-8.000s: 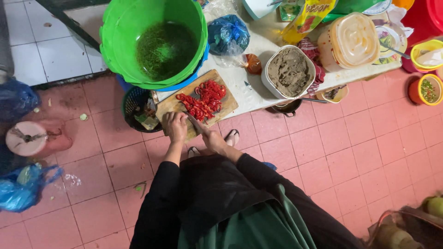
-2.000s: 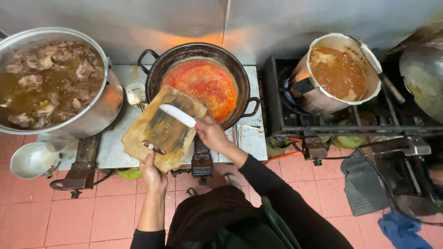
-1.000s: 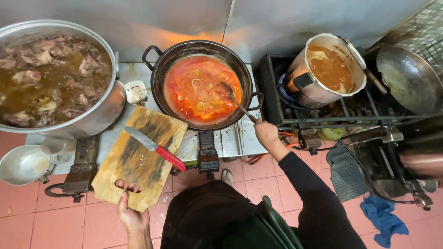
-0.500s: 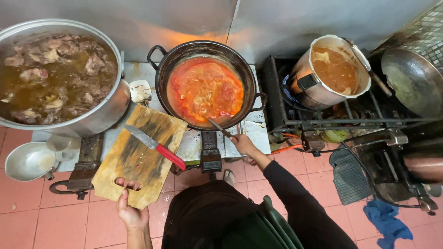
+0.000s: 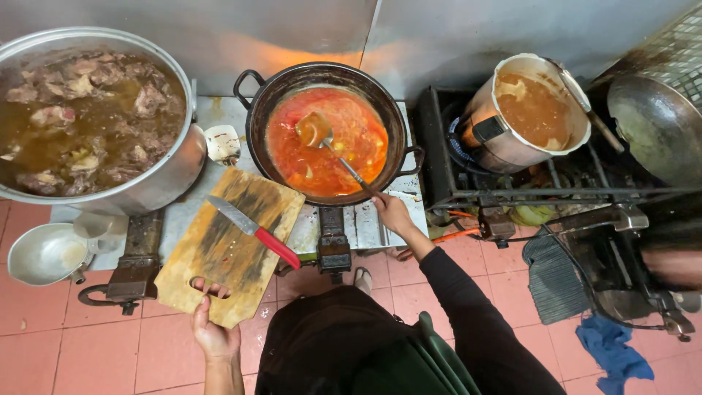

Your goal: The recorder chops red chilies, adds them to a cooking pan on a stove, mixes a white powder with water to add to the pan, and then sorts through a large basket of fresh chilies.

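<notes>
The left hand (image 5: 213, 333) grips the wooden cutting board (image 5: 230, 245) by its handle, a red-handled knife (image 5: 254, 232) lying on it. The right hand (image 5: 393, 212) clasps a ladle (image 5: 327, 143) over the red sauce in the black pan (image 5: 327, 132); stirring seems underway, calling for steady strokes.

The large stockpot (image 5: 95, 124) is cut off at the left edge. The wok (image 5: 658, 128) is cut off right. The ladle (image 5: 316, 130) bowl contents are indistinct.
</notes>
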